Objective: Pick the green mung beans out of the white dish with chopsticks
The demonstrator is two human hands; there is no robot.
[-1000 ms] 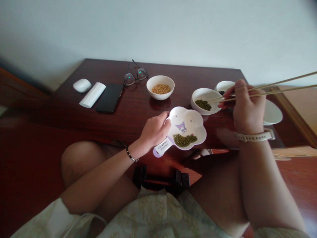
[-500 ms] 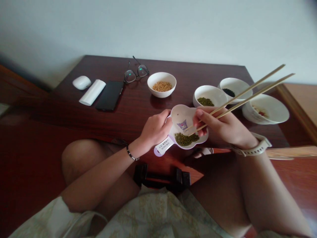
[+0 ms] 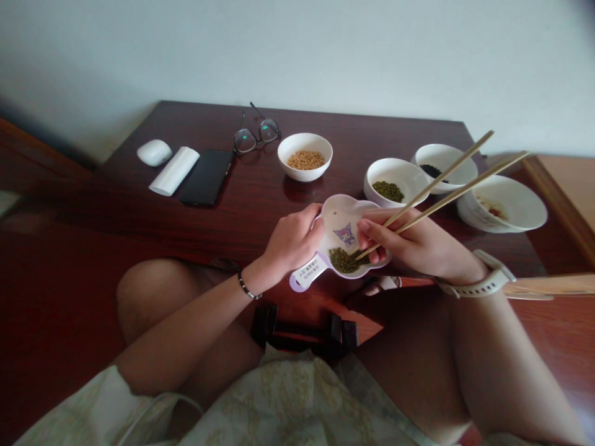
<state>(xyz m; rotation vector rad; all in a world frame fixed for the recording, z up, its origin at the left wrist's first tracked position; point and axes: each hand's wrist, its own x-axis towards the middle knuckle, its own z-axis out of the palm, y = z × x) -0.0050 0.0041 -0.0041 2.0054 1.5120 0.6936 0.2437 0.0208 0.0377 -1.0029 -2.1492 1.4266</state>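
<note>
While left hand (image 3: 292, 241) is gripping flower dish (image 3: 341, 220) at 9 o'clock rim, right hand (image 3: 413, 244) is pinching chopsticks (image 3: 446, 186) — tips dipping into green beans (image 3: 344, 260); dish overhanging table (image 3: 186, 210) edge, likely tipping — beans spilling.

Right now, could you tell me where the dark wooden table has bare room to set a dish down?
Bare wood lies between the black phone and the flower-shaped white dish that the left hand holds. Another patch runs behind the round white bowl of yellow beans, right of the glasses. The right end is crowded: three white bowls and the right hand's chopsticks.
</note>
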